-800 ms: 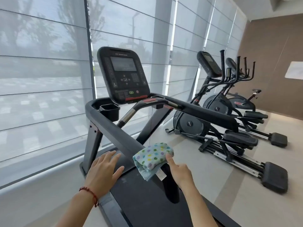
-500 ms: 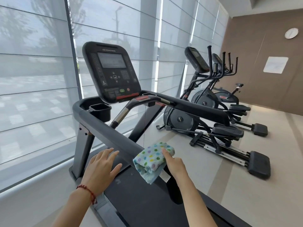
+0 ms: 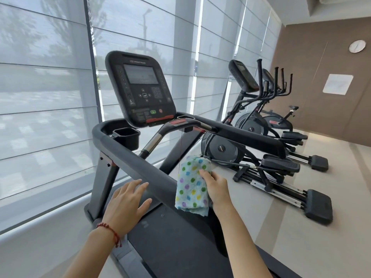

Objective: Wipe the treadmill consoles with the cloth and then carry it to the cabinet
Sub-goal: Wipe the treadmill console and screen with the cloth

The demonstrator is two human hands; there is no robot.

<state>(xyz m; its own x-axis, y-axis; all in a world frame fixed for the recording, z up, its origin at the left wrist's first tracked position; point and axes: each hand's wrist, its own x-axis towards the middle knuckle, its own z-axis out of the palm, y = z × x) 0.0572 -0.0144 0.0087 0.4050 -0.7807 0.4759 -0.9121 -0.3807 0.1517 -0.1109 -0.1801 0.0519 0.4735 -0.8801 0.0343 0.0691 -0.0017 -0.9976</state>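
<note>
With my right hand (image 3: 217,188) gripping the folded dotted cloth (image 3: 192,186) beside the treadmill's handrail (image 3: 140,163) and my left hand (image 3: 127,205) flat-fingered, seemingly resting there, I'd lift the cloth to the console (image 3: 140,87) (screen first), wiping lightly.

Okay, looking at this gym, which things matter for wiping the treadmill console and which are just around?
Job:
- dotted cloth, held in right hand
- treadmill console
- left hand, near the treadmill's side rail

Just around:
- elliptical trainers
- exercise bike
- wall clock
- cup holder
</note>
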